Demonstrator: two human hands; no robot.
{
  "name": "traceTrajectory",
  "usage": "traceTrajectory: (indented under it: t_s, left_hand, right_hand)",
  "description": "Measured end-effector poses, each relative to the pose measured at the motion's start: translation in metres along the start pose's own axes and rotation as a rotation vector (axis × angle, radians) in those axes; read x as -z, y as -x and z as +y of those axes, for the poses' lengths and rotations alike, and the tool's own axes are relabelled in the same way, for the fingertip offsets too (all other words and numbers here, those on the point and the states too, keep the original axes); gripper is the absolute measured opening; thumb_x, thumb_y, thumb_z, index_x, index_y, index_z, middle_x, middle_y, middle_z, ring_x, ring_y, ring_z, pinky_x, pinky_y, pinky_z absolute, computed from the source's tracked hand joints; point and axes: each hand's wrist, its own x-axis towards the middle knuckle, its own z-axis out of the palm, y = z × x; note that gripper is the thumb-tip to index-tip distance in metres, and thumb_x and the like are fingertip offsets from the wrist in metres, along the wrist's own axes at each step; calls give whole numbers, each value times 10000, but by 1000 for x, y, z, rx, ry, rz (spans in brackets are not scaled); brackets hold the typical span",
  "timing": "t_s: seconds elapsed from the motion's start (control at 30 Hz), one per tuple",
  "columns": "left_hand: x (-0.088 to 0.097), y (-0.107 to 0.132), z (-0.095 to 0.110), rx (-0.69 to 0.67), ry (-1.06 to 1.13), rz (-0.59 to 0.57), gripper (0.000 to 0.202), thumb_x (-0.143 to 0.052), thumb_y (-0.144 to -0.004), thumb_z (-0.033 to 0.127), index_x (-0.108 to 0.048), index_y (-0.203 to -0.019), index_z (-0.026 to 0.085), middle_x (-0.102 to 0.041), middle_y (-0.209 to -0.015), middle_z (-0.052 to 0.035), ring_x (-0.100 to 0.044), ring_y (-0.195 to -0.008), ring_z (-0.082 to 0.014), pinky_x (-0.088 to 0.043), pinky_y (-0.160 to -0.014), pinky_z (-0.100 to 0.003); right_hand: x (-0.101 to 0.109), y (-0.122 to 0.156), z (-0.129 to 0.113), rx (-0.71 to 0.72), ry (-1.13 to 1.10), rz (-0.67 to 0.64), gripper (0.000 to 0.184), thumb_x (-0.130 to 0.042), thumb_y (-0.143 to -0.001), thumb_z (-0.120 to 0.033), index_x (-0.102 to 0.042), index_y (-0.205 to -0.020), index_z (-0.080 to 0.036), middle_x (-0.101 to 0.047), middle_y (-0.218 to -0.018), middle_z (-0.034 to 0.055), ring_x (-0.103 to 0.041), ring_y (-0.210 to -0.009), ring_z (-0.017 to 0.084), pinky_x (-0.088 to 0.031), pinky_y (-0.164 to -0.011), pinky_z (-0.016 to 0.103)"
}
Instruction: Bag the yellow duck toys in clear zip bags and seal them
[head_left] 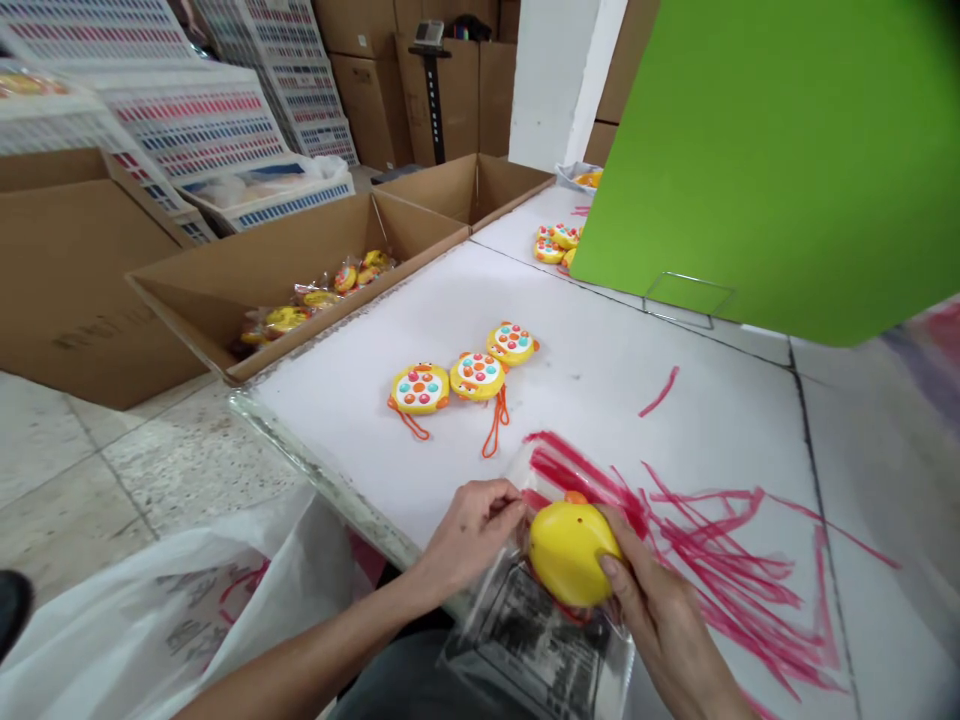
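Note:
My right hand (pixel 664 600) grips a yellow duck-shaped toy (pixel 568 550), its plain back facing up and an orange beak at the far end. Beneath the toy hangs a clear plastic bag (pixel 540 650) with black print, over the table's near edge; whether the toy is partly inside it cannot be made out. With fingertips pinched together, my left hand (pixel 472 535) holds the bag's edge just left of the toy. Further up the table lie three similar toys with coloured buttons upward: one at left (pixel 420 388), a middle one (pixel 478 376) and a far one (pixel 511 343), with orange cords trailing.
Pink plastic strips (pixel 735 550) are strewn at right on the white table (pixel 420 290). A cardboard box (pixel 300 250) along the left side holds bagged toys. A green board (pixel 750 170) stands at back right. More toys (pixel 555 243) lie beside it. A white sack (pixel 180 600) is at lower left.

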Motion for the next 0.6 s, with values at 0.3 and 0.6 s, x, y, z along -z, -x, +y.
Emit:
traceTrajectory:
  t_s: [0.3, 0.6]
  left_hand:
    - [-14, -4, 1, 19, 235, -10, 196, -459, -859, 312, -506, -754, 154, -603, -685, -19, -584, -619, -146, -456, -556, -231]
    - [-10, 0, 6, -61, 42, -155, 214, -422, -854, 199, -573, -724, 119, -495, -609, 13, -433, -577, -99, -342, -543, -203]
  right_hand:
    - [-5, -16, -16, 246, 455, -25, 348, -353, -946, -318, -567, -692, -218, -560, -690, 5, -567, -612, 164, -412, -536, 274]
    - [-25, -37, -36, 318, 363, 182, 194, -442, -911, -172, -586, -1039, -194, -623, -918, 31, -585, -802, 154, -440, -717, 252]
